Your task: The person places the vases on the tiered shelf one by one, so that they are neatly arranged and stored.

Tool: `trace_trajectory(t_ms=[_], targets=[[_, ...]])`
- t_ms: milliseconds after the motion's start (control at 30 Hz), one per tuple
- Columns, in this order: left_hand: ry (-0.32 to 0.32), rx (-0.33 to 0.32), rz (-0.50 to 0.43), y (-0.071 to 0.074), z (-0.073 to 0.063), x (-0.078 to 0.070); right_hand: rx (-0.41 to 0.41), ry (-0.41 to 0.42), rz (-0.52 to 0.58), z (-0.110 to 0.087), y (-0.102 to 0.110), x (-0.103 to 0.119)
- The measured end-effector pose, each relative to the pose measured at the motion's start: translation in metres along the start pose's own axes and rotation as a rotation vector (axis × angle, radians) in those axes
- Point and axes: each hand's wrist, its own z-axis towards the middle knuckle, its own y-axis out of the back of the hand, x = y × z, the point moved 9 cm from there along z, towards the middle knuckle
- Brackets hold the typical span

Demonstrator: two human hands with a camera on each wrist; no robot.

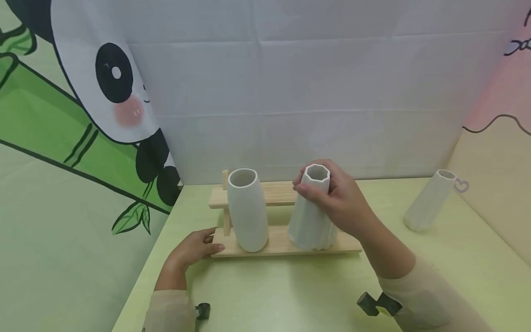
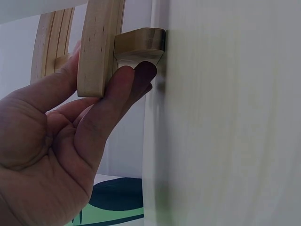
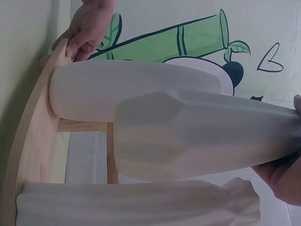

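Observation:
A two-tier wooden rack (image 1: pixel 282 246) stands on the table. At the left end of its lower shelf, my left hand (image 1: pixel 192 251) grips the board; the left wrist view shows the thumb on one face of the board (image 2: pixel 94 52) and fingers round the other. Near that end, a smooth white vase (image 1: pixel 248 212) stands upright on the shelf. My right hand (image 1: pixel 342 198) holds a faceted white vase (image 3: pixel 155 136) round its narrow upper part. In the right wrist view its base is off the shelf, between the smooth vase and a ribbed white vase (image 3: pixel 136 205) standing there.
Apart from the rack, another tapered white vase (image 1: pixel 429 200) stands on the right side of the yellow-green table (image 1: pixel 257 295). A pale heart shape (image 1: pixel 461 186) shows beside its rim. Printed cloth backdrops (image 1: pixel 311 92) close off the back and sides.

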Motion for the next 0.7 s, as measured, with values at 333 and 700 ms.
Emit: trace_trajectory(t_ms=[333,700], targets=[[-0.003,-0.005,0.019,0.0,0.0,0.0,-0.044,0.007,-0.055,0.01,-0.017,-0.009],[-0.022,-0.001,0.008,-0.001,0.002,-0.001,-0.103,-0.037,-0.161,0.019,-0.028,-0.012]])
